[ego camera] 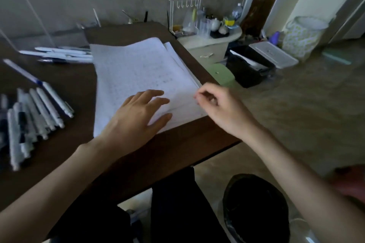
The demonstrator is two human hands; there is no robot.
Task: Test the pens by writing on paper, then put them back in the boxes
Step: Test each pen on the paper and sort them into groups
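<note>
the dark brown wooden table (65,76) fills the left of the frame. at centre on it lies the stack of thin white paper sheets (138,69): light, limp, easily creased, best lifted by an edge. white plastic click pens (39,116) lie in a loose row at lower left, more at upper left; slim, stiff, apt to roll, best taken mid-barrel. the left hand (136,118) rests flat on the sheets, fingers spread. the right hand (217,104), fingers curled, pinches their right edge.

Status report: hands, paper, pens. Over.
Left hand flat on paper. Right hand pinches its right edge. No pen held; pens lie left on table. Nothing in the way.
</note>
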